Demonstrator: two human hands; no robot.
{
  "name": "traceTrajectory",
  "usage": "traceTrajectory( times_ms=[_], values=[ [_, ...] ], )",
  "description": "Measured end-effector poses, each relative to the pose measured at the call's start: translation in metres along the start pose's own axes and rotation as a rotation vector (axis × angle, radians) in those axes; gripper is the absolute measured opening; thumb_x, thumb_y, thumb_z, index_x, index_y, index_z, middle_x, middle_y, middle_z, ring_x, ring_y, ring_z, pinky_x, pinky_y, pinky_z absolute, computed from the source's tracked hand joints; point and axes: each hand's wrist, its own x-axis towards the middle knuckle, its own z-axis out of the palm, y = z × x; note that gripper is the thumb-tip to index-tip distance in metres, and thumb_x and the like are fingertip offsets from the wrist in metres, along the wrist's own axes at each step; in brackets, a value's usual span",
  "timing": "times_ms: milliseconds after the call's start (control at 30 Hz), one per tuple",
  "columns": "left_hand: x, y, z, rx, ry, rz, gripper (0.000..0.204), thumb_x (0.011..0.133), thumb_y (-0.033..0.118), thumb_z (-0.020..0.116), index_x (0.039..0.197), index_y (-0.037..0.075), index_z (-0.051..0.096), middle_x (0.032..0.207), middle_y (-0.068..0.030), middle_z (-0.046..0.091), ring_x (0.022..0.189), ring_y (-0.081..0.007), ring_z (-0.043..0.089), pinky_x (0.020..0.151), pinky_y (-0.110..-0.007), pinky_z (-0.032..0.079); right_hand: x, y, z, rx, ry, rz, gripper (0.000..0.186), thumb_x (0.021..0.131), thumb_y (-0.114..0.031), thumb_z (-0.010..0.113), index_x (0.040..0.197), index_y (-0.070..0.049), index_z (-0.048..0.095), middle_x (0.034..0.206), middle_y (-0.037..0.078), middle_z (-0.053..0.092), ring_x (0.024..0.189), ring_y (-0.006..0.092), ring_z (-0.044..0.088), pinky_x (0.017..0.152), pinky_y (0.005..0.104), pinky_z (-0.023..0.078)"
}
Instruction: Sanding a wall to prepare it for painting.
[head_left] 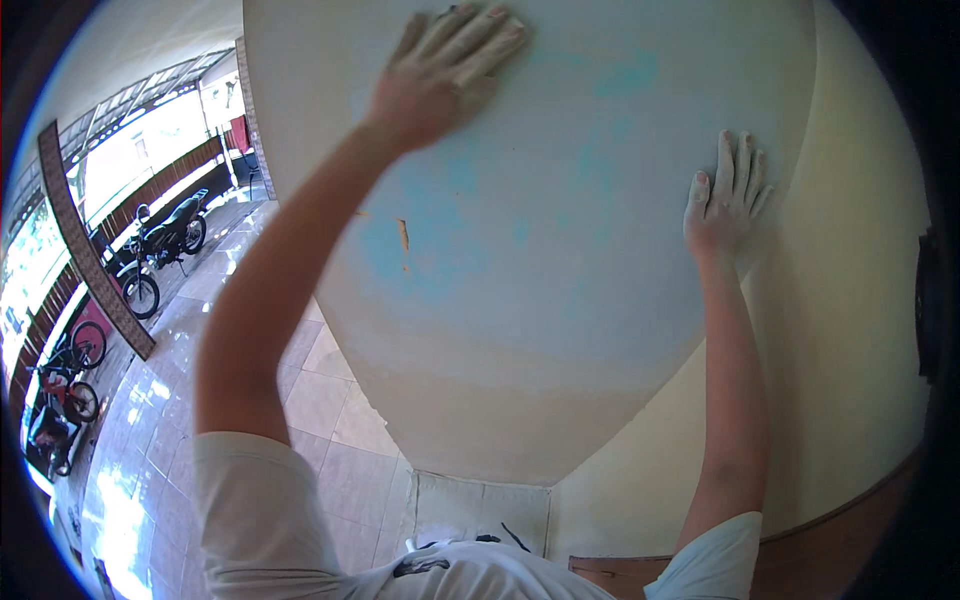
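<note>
High on a pale wall (540, 300) in front of me, my left hand (440, 80) lies with its fingers stretched out and a little apart. Whitish dust coats the fingers, and the hand is slightly blurred. Whether anything thin lies under its palm is hidden. My right hand (728, 200), also dusty, rests open with spread fingers on the same wall, near the corner at the right. Light blue patches (430, 250) show through the wall's surface between and below the hands. A narrow brown chipped mark (403, 234) is below my left hand.
A yellowish side wall (840, 280) meets the pale wall at the right. Shiny floor tiles (340, 400) stretch to the left. Beyond a slanting post (85, 240) stand a dark motorcycle (165, 240) and a bicycle (75, 385). A brown board (830, 540) runs along the lower right.
</note>
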Motion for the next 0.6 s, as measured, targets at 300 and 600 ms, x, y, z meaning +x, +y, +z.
traceTrajectory(
  times_ms=[300,600],
  values=[
    [0.024,-0.020,0.018,0.063,0.299,-0.585,0.060,0.102,0.025,0.038,0.155,0.008,0.017,0.160,-0.0193,0.018,0.147,-0.0396,0.017,0.119,-0.058,0.011,-0.004,-0.008,0.001,-0.013,-0.040,0.024,0.057,0.101,-0.049,0.026,0.152,-0.025,0.033,0.159,0.006,0.027,0.146,0.0364,0.023,0.114,0.0651,0.013],
    [0.030,-0.058,0.006,-0.026,0.351,-0.435,0.057,0.103,0.029,0.037,0.154,0.009,0.022,0.160,-0.0171,0.020,0.147,-0.0390,0.018,0.119,-0.056,0.012,-0.003,-0.008,0.002,0.006,-0.012,0.020,0.056,0.101,-0.048,0.029,0.152,-0.025,0.033,0.160,0.005,0.027,0.146,0.0369,0.023,0.114,0.0653,0.013]
  ],
)
